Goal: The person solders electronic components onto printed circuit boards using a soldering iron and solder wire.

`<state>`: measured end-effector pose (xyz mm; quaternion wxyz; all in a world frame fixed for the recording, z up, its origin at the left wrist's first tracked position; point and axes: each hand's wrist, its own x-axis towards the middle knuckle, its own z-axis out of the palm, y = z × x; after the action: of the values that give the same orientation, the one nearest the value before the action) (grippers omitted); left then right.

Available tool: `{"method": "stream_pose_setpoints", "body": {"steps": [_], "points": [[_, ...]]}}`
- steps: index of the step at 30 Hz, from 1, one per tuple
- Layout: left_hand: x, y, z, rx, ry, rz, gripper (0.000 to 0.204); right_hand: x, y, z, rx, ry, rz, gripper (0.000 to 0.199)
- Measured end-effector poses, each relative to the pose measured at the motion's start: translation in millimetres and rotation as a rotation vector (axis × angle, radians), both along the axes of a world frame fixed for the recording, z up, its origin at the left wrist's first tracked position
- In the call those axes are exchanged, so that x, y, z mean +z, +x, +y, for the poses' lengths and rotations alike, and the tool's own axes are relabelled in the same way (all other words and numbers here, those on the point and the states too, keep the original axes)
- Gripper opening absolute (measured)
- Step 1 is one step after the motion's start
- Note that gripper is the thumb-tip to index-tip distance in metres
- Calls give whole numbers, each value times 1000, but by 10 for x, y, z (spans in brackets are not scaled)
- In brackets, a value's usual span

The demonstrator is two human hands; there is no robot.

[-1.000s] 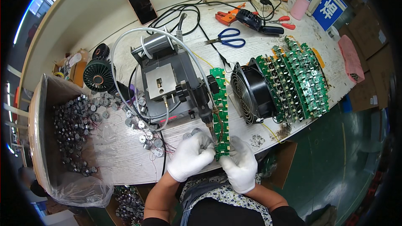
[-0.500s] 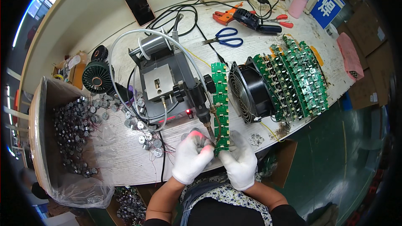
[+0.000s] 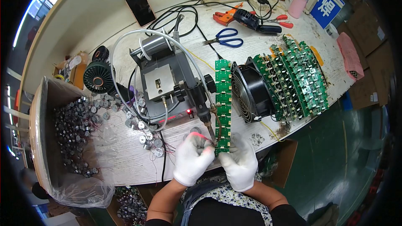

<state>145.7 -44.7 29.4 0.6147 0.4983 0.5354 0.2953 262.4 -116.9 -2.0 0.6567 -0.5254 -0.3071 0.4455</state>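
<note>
A long green circuit board strip (image 3: 223, 106) lies upright in front of me, its near end by the tip of a soldering iron (image 3: 205, 117) clamped on a grey soldering machine (image 3: 167, 69). White-gloved, my right hand (image 3: 241, 165) is closed on the strip's near end. My left hand (image 3: 192, 161), also gloved, is pinched just left of the iron's tip, under a red glow. What its fingers hold is too small to make out. Small round silver motors (image 3: 157, 143) with thin wires lie left of that hand.
A black fan (image 3: 253, 92) stands right of the strip, beside rows of green boards (image 3: 307, 77). At the left, a cardboard box (image 3: 39, 121) holds many motors. Blue-handled scissors (image 3: 228, 37), orange wire strippers (image 3: 226, 16), cables and a phone (image 3: 140, 7) lie farther back.
The board strip has shifted slightly to the right, its far end also a little farther away. My left hand has moved slightly right; my right hand keeps its grip.
</note>
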Motion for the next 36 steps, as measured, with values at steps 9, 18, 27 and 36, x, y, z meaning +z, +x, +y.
{"method": "stream_pose_setpoints", "body": {"steps": [9, 18, 27, 36], "points": [[-55, 18, -10, 3, 46, 82, 11, 39, -9, 33, -23, -48, 15, 52], [-10, 12, -10, -6, -16, 76, 9, 19, -22, 23, -23, -38, 137, 51], [-4, -149, 159, -300, -35, 75, 14, 82, 4, -27, 16, -50, 169, 50], [77, -126, 256, -421, -16, 168, 19, 91, 6, -42, 7, -55, 133, 50]]}}
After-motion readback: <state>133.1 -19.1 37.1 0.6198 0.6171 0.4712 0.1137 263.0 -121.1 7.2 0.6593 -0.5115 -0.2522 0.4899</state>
